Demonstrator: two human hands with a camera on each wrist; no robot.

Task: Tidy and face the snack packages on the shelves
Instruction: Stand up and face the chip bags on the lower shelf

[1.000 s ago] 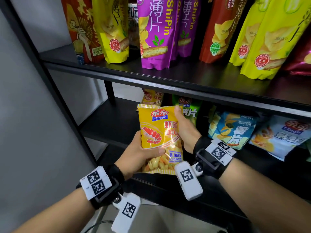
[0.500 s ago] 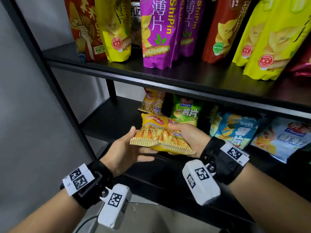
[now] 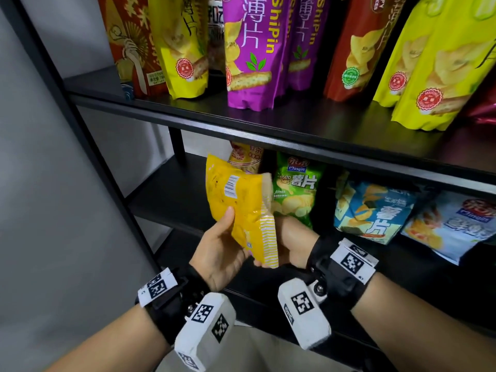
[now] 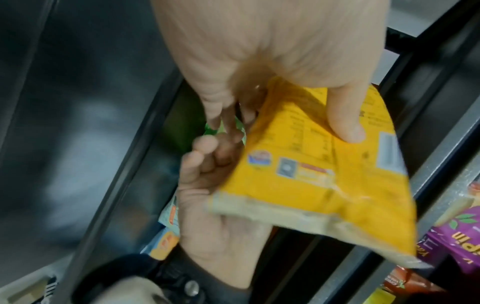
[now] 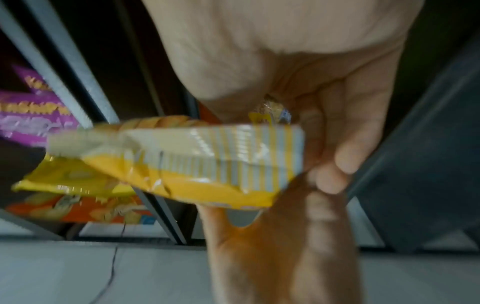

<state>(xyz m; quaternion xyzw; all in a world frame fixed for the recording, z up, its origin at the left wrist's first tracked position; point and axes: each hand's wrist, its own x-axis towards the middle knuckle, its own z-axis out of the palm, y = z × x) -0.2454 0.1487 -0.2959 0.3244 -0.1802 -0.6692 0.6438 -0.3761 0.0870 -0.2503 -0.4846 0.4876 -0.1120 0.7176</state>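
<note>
On the far left the black frame post of the shelving runs down past a bare stretch of the lower shelf, and that open patch looks like the likeliest home for the bag in hand. Next comes the left hand, palm up in front of the shelf edge, its thumb pressed on the back of the yellow snack bag and its other fingers curled underneath, so it grips the bag from below. The bag is held in the air, clear of the shelf, tilted with its barcode and printed back toward the person and its striped end seam down by the wrists. The right hand sits just right of it and partly behind it; in the right wrist view its fingers are curled round the striped seam, pinching that end. The step in hand seems to be turning this one bag about before shelving it. The next move calls for bringing the printed front round to face outward, then standing the bag upright on the lower shelf left of the green chip bag, in line with the blue bags further right. The bag is light and puffy, so a soft grip should do.
</note>
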